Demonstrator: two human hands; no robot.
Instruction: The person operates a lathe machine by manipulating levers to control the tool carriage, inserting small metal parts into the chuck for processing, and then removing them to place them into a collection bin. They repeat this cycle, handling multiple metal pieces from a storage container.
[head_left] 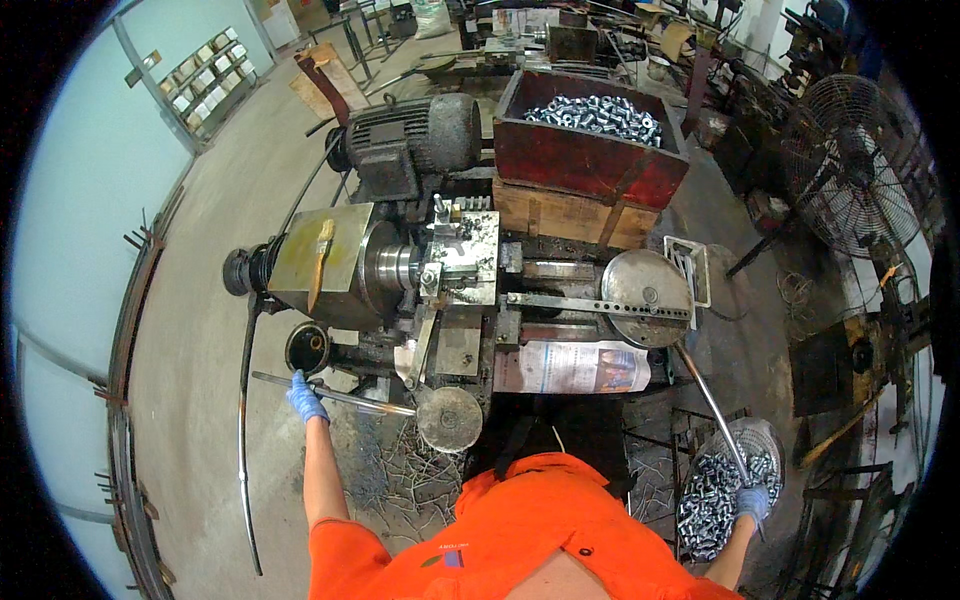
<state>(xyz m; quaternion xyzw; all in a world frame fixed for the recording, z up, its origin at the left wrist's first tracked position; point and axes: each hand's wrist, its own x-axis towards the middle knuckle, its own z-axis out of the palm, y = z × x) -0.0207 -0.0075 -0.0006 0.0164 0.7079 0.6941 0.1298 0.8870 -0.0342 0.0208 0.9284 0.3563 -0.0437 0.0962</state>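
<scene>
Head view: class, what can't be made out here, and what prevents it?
All in the head view:
Left hand: whether its fingers close around the metal rod; too small to tell.
Basket: its bottom, hidden by heaped metal pieces.
Red bin: its bottom, hidden by small metal parts piled inside.
Printed sheet: its small print, too small to read.
Orange shirt: partly cut off by the lower edge.

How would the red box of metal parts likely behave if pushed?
The red box would probably feel heavy, given its many metal parts. Its straight walls suggest it would stay stiff. Those parts lie loose, so they might shift or spill if it tipped off the wooden box beneath.
</scene>
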